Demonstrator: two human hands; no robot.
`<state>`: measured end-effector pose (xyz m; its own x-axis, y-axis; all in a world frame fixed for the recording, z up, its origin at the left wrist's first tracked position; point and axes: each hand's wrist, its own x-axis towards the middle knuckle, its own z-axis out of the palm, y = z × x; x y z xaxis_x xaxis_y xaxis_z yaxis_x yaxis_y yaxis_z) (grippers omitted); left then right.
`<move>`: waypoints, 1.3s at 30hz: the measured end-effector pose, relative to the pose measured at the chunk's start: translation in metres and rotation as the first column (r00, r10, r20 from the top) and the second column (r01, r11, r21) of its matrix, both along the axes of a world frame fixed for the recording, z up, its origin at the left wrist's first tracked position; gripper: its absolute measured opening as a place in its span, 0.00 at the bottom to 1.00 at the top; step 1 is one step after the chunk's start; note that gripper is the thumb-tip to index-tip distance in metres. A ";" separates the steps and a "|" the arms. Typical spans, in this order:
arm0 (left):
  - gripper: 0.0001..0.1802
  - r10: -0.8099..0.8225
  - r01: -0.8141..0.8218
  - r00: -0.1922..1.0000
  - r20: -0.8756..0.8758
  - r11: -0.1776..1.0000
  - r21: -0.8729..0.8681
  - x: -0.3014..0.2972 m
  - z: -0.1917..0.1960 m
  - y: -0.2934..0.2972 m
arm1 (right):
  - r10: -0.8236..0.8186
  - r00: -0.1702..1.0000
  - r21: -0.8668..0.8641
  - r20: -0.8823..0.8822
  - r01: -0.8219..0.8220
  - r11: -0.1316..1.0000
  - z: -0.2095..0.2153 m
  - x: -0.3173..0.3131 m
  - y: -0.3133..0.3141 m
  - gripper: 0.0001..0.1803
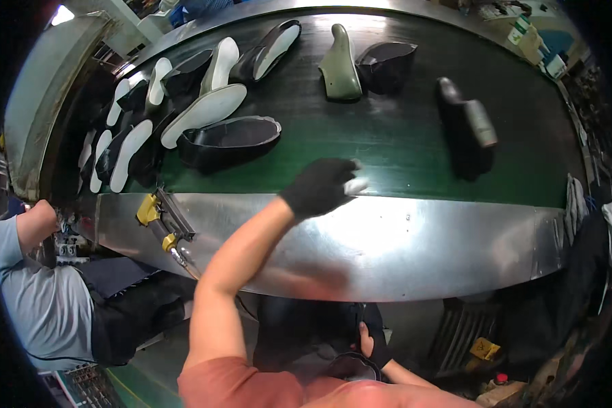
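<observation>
My left hand, in a black glove with white-covered fingertips, reaches over the line between the green conveyor belt and its metal edge. Its fingers are apart, and nothing shows between them. Low in the view, my right hand wears a black glove with bare fingertips. It grips a black shoe upper close to my body; my shoulder hides part of it. Ahead on the belt stand an olive shoe last and a black shoe upper beside it. Farther right lies a blurred dark last.
Several black uppers and white-soled lasts crowd the belt's left part, including a nearer upper. A yellow staple gun rests on the metal edge. Another person is at the left. Dark cloth hangs at the right.
</observation>
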<state>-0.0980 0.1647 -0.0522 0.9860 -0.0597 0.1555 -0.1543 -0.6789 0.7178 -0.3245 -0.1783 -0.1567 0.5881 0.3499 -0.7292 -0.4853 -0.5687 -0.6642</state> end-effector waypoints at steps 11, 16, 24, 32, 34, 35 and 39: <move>0.19 0.339 -0.432 0.889 0.308 0.397 0.810 -0.087 -0.021 0.154 | -0.037 0.987 -0.020 -0.158 0.034 0.999 0.003 -0.020 0.007 0.30; 0.25 0.206 -0.290 0.955 0.212 0.798 0.529 -0.066 0.007 0.108 | -0.116 0.980 -0.037 -0.162 0.111 0.993 -0.008 -0.043 -0.002 0.29; 0.36 0.476 -0.530 0.848 0.234 0.742 0.411 0.078 -0.005 0.164 | -0.356 0.925 -0.208 -0.132 0.325 0.923 -0.082 -0.074 -0.005 0.28; 0.37 0.806 -0.886 0.439 0.397 0.315 0.341 0.185 -0.053 0.277 | -0.308 0.931 -0.276 -0.194 0.250 0.928 -0.074 -0.013 0.027 0.29; 0.24 0.781 -0.925 0.372 0.501 0.271 0.265 0.190 -0.057 0.282 | -0.307 0.932 -0.273 -0.194 0.249 0.929 -0.074 0.002 0.032 0.30; 0.20 0.735 -0.932 0.360 0.575 0.258 0.254 0.182 -0.065 0.279 | -0.303 0.930 -0.285 -0.209 0.239 0.928 -0.070 -0.001 0.029 0.30; 0.14 0.645 -0.783 0.608 0.463 0.393 0.483 0.178 -0.037 0.249 | -0.287 0.934 -0.264 -0.212 0.228 0.937 -0.065 0.004 0.030 0.30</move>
<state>0.0797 0.4132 -0.0888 0.6669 0.5104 0.5430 0.5307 -0.8368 0.1348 -0.3203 -0.1486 -0.2216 0.4286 0.0144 -0.9034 -0.7653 -0.5257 -0.3714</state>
